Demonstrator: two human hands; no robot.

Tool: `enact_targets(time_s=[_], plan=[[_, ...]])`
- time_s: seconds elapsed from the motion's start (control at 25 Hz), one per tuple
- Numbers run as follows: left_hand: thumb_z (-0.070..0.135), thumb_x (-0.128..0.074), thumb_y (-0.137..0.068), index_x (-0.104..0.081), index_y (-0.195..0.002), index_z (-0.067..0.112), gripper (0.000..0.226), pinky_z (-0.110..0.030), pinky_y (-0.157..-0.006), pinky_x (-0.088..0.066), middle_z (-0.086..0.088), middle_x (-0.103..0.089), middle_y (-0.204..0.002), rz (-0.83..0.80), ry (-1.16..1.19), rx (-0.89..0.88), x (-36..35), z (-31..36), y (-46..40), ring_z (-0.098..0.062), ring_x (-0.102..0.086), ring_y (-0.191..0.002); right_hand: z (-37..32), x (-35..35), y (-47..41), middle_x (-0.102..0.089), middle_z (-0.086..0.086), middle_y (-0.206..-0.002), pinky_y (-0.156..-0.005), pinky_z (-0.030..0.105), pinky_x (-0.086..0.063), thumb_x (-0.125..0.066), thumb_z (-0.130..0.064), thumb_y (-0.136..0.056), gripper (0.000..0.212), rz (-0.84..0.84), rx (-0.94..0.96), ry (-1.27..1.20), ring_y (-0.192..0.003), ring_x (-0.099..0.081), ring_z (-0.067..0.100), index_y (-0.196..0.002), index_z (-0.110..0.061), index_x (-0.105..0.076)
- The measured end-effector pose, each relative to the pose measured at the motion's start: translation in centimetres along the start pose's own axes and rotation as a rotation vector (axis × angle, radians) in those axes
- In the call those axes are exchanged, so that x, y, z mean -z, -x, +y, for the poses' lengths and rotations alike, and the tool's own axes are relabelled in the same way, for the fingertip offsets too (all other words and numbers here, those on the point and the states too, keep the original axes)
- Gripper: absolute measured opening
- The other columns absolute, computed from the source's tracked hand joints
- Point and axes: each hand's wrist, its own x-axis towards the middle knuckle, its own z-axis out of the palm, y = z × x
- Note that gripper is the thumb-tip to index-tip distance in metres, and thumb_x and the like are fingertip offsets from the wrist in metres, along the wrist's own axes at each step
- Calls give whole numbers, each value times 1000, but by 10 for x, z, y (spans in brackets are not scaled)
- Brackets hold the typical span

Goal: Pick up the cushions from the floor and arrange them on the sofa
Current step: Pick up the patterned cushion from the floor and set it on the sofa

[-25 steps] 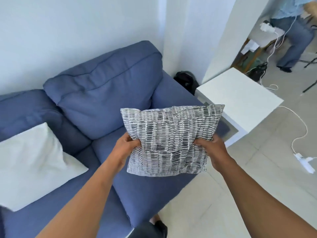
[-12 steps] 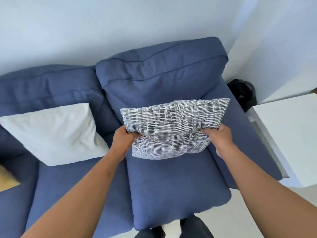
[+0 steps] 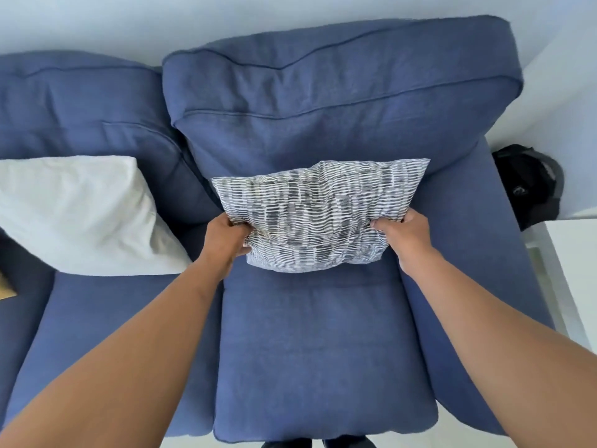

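The left hand and the right hand are both closed on the side edges of the patterned cushion, the fabric being bunched under the fingers at each side. Compared with half a second ago, the cushion has been carried forward and lowered: it was then held in the air in front of the seat, and its upper edge is now laid back against the right-hand back cushion of the sofa, while its lower edge appears to be meeting the seat close to the backrest; full contact there cannot be confirmed. A second ago the view was turned toward the white side table; it is now squared on the right seat. The placement is therefore judged to be nearly finished, with only settling and release left. The white cushion is already propped on the left seat, well apart from the patterned one. A dark bag is seen on the floor beyond the right armrest. Whether other cushions are left on the floor cannot be told from this view.
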Motion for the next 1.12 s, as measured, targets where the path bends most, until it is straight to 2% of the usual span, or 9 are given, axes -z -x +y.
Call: enact_targets(time_s=[0.2,0.36,0.48,0.6,0.68,0.76,0.96,1.04,1.12], plan=[[5,-68,-91,-71,-102,23,22,-42,-75,-67,-3,-78,-113,10,-25,43,-22,-12,-70,-24,-74,-105,21,-32,-65,-75,-2,-88,-81,35,-58,-78,2,-78,23,29,-48,30,-84,-70,19,-80,-20,-71],[6,-69,-90,-70,-93,26,20,-32,-60,-65,0,-77,-102,47,-38,31,-30,-1,-92,-24,-75,-99,14,-42,-91,-72,-3,-83,-73,30,-54,-80,-4,-76,17,60,-49,86,-76,-67,15,-79,-17,-69],[8,-70,-77,-68,-105,12,28,-40,-75,-65,-6,-76,-101,97,-55,-28,-26,5,-86,-26,-73,-95,0,-39,-88,-69,-4,-88,-75,34,-55,-74,-13,-72,24,109,-7,30,-82,-66,17,-92,-20,-62],[13,-69,-72,-61,-118,6,46,-43,-85,-62,-11,-74,-112,113,92,-96,-23,17,-80,-28,-72,-101,-13,-39,-85,-63,-21,-79,-69,24,-53,-68,-30,-75,20,207,115,-45,-72,-61,-1,-92,-33,-58],[17,-71,-81,-68,-115,11,35,-47,-93,-61,-10,-77,-116,94,104,-138,-23,26,-82,-30,-74,-108,-21,-40,-90,-64,-16,-80,-72,29,-54,-69,-32,-82,12,218,151,26,-73,-61,3,-82,-32,-57],[17,-72,-87,-73,-100,18,13,-49,-92,-62,-9,-79,-109,138,38,-182,-23,30,-85,-30,-75,-104,-23,-35,-99,-64,-7,-82,-74,35,-56,-72,-28,-88,21,236,156,118,-74,-60,11,-76,-27,-55],[20,-70,-90,-68,-93,24,5,-49,-91,-62,-4,-78,-102,224,33,-211,-27,30,-86,-31,-76,-99,-20,-24,-113,-75,9,-99,-88,48,-62,-73,-22,-90,13,244,82,68,-89,-72,23,-98,-13,-67],[27,-71,-90,-69,-104,25,14,-49,-94,-61,0,-76,-104,220,24,-212,-27,25,-77,-24,-75,-98,-21,-21,-106,-77,9,-107,-92,48,-61,-75,-25,-89,27,199,42,37,-99,-74,25,-110,-10,-69],[34,-72,-92,-64,-129,14,43,-45,-100,-58,-3,-75,-118,229,2,-179,-23,26,-61,-20,-72,-105,-25,-14,-90,-76,7,-115,-99,44,-58,-76,-29,-89,40,172,45,89,-106,-73,23,-124,-11,-66]])
